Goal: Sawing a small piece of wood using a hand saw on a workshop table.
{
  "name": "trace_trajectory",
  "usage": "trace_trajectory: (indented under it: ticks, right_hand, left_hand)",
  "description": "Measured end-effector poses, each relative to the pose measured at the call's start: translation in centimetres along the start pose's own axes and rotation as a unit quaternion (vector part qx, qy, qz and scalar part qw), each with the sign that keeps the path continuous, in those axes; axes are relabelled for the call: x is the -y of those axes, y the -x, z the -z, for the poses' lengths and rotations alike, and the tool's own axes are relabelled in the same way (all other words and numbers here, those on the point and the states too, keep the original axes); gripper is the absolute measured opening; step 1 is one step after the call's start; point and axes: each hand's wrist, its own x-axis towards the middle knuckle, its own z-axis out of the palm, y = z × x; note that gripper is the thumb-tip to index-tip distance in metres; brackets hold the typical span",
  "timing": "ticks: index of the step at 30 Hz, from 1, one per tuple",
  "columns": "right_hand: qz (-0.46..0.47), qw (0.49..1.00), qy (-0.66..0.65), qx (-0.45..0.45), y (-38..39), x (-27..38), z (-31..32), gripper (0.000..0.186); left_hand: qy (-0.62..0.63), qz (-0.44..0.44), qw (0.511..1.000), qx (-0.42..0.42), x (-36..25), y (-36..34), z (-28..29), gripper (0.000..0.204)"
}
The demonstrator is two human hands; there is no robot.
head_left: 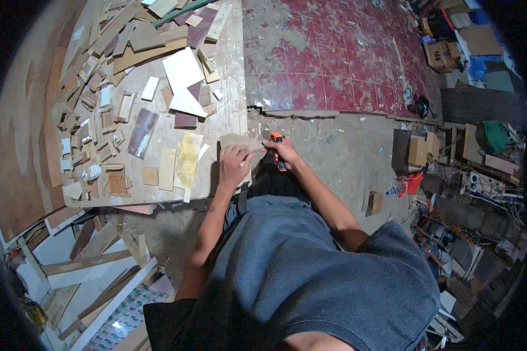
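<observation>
At the right edge of the worktable, my left hand (pixel 234 165) is closed, its bent fingers over a flat pale brown piece of wood (pixel 234 140). A thin, light sliver shows between its fingertips and my other hand; what the fingers pinch is too small to make out. My right hand (pixel 284 152) is wrapped round an orange-and-black-handled tool (pixel 277 137), just right of the left hand. Most of that tool is covered by the fist, so its exact kind is hidden.
Wood offcuts (pixel 143 36) and small blocks cover much of the worktable (pixel 231 76) on the left. Boards (pixel 88 263) lean below its front edge. Worn red tiles (pixel 334 52) lie ahead. Boxes, cables and a red container (pixel 411 182) crowd the right side.
</observation>
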Motion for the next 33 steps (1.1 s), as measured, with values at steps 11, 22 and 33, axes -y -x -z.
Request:
trace_trajectory:
  ticks: [11,22,33]
  right_hand:
    - [0.009,1.0,0.008,-0.01,1.2,1.3,0.1,0.024]
    - [0.066,0.993,0.093,-0.008,2.4,2.4,-0.4,0.023]
    - [0.067,0.995,0.08,-0.003,2.1,0.6,-0.2,0.024]
  left_hand:
    - [0.03,-0.126,0.991,0.021,-1.3,-1.9,2.3,0.024]
    - [-0.006,-0.075,0.997,-0.035,-1.5,-2.2,0.7,0.021]
    - [-0.03,-0.05,0.998,-0.035,-2.5,-1.9,0.0,0.012]
